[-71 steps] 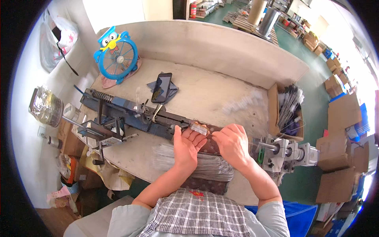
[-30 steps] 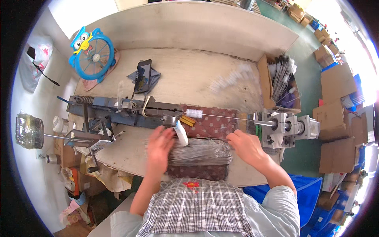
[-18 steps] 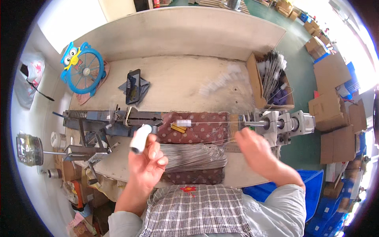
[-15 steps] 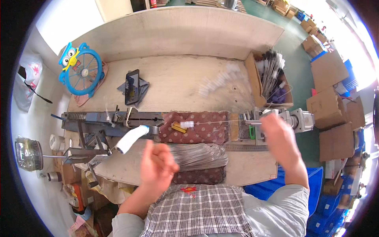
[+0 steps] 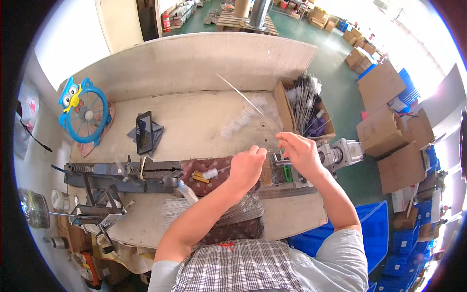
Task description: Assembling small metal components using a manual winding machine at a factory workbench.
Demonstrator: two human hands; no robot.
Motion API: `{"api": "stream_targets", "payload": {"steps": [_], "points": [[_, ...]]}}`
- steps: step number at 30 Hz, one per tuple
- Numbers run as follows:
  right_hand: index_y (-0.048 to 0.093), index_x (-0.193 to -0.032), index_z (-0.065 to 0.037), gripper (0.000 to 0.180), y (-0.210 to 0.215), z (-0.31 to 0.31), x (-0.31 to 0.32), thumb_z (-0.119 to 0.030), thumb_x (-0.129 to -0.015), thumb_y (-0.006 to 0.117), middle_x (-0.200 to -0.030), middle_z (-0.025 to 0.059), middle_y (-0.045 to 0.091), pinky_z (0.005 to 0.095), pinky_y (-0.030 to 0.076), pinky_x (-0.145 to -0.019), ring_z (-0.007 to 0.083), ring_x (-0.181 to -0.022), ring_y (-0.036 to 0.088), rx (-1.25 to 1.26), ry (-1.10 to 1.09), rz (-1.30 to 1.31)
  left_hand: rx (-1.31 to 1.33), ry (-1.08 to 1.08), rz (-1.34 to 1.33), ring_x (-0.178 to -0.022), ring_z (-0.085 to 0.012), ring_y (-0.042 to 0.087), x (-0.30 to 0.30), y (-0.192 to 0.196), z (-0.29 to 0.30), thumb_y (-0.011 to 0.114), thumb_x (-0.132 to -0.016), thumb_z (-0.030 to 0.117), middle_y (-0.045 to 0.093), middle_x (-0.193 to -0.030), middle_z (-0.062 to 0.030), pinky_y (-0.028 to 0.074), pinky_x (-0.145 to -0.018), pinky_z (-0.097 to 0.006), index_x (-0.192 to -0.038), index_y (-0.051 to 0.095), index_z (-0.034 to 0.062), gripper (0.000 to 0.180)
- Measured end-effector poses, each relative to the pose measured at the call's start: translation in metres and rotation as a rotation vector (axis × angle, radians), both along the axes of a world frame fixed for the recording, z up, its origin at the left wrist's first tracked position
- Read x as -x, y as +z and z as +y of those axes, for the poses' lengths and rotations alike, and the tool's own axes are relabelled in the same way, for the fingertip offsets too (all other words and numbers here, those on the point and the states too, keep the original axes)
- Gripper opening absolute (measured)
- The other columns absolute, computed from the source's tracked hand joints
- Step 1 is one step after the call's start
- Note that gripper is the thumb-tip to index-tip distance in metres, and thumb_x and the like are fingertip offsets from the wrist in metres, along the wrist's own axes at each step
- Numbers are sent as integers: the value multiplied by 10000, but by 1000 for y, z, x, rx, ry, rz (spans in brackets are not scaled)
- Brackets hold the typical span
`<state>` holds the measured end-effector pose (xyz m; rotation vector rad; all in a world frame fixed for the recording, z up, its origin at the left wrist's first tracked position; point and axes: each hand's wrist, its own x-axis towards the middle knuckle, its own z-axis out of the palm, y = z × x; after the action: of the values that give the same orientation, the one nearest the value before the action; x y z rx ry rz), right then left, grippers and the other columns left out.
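My left hand (image 5: 248,168) is closed, knuckles up, above the dotted brown cloth (image 5: 221,180). A small white-bristled wire brush (image 5: 210,173) lies on that cloth, its wire stem running under this hand. My right hand (image 5: 301,152) is beside the metal clamp at the bench's right end, its fingers bent together in a pinch. A thin pale wire (image 5: 241,94) slants from the upper left toward those fingertips; where it ends is blurred. By the brush lies a yellow metal piece (image 5: 200,176). My left forearm partly covers a white tube (image 5: 187,191) and a bundle of wires (image 5: 243,210).
A long metal fixture (image 5: 112,174) with a crank stands left, a motor-like unit (image 5: 344,153) right. Blurred white brushes (image 5: 248,117) lie behind my hands, next to a carton (image 5: 287,104) of brushes. A phone (image 5: 144,131) and blue toy fan (image 5: 70,117) are further left.
My left hand has moved right and up, closing by the brush's stem. The brush has swung away from its straight line to the clamp. My right hand has shifted left. The view has tilted up.
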<state>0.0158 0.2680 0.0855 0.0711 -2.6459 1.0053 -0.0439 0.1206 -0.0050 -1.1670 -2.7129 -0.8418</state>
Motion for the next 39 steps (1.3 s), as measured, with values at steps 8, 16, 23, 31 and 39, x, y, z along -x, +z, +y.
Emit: {"api": "stream_targets", "payload": {"steps": [8,16,23,31,39], "points": [[699,-829,-88,106,-24,11,13,-165,-760,678,-751,87,665,328,496,-613,269,-673,633,-41,86,-229,-106,-62,191,-853,-259,633,8,-16,13,642,-785,180,616,-940,-70,504,-707,-378,-931,612,84,178],[705,-752,-149,109,-9,-34,40,-250,-720,679,-701,50,644,377,486,-701,255,-788,596,-154,451,-83,-652,348,-943,-811,-229,658,-78,-5,-135,609,-885,156,684,-865,-107,517,-772,-347,-995,657,4,193],[687,-767,-120,86,-44,-145,70,-163,-728,623,-780,31,650,396,499,-715,264,-814,594,-52,548,73,-1715,559,-1761,-619,-191,570,-58,-37,-207,501,-906,499,609,-693,-38,448,-574,-335,-818,635,54,474],[685,-749,-100,94,-44,-161,77,-177,-726,638,-737,32,639,383,500,-707,250,-812,604,-209,469,23,-1175,555,-1089,-533,-165,587,-44,32,-182,571,-881,450,617,-585,-61,458,-518,-301,-680,663,66,442],[696,-856,-114,152,-31,-149,75,-222,-789,613,-817,63,663,393,504,-715,280,-823,617,-199,565,14,-539,576,-741,-574,-142,588,-37,-25,-180,664,-813,392,643,-641,-78,455,-573,-289,-740,684,-1,401]]}}
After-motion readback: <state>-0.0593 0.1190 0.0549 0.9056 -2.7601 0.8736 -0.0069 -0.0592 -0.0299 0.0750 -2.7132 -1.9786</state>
